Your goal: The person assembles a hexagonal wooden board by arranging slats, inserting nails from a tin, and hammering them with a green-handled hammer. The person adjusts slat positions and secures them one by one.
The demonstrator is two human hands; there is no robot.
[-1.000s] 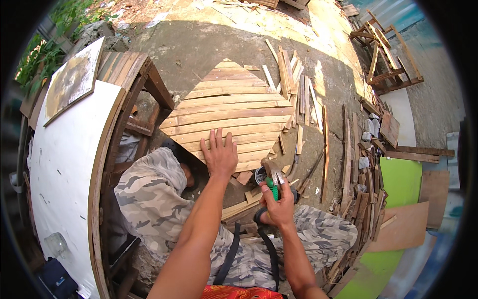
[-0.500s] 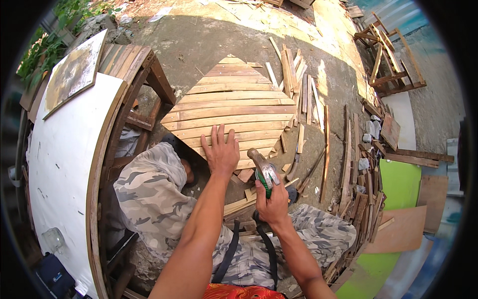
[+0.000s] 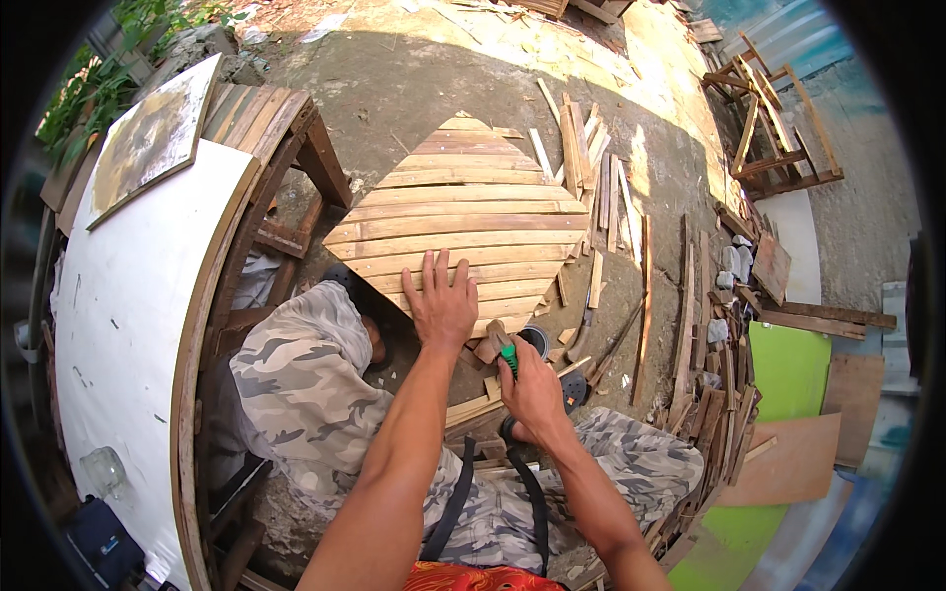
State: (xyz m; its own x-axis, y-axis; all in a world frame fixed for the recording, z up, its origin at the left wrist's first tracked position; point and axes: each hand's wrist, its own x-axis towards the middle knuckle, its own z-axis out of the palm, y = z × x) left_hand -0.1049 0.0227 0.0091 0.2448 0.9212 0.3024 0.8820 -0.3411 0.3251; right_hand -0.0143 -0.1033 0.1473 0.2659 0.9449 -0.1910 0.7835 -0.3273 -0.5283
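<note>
A diamond-shaped panel of narrow bamboo slats (image 3: pixel 463 212) lies in front of me, one corner toward my body. My left hand (image 3: pixel 443 303) rests flat on its near left part, fingers spread. My right hand (image 3: pixel 534 390) is closed around a hammer (image 3: pixel 507 355) by its green grip. The hammer's head is low, at the panel's near corner, and partly hidden; whether it touches the slats I cannot tell. Just right of it stands a round grey container (image 3: pixel 535 339), partly covered by the hand.
To the left stands a wooden table with a white top (image 3: pixel 138 325), a stained board (image 3: pixel 153 148) on it. Loose wood strips (image 3: pixel 591 158) lie beyond the panel's right side. Scrap wood (image 3: pixel 714 384) is heaped at right, near a green sheet (image 3: pixel 788 379). A wooden frame (image 3: pixel 769 118) leans far right.
The hammer has swung down from its raised position to the panel's near corner. The round container has come into sight beside it. My left hand stays on the slats.
</note>
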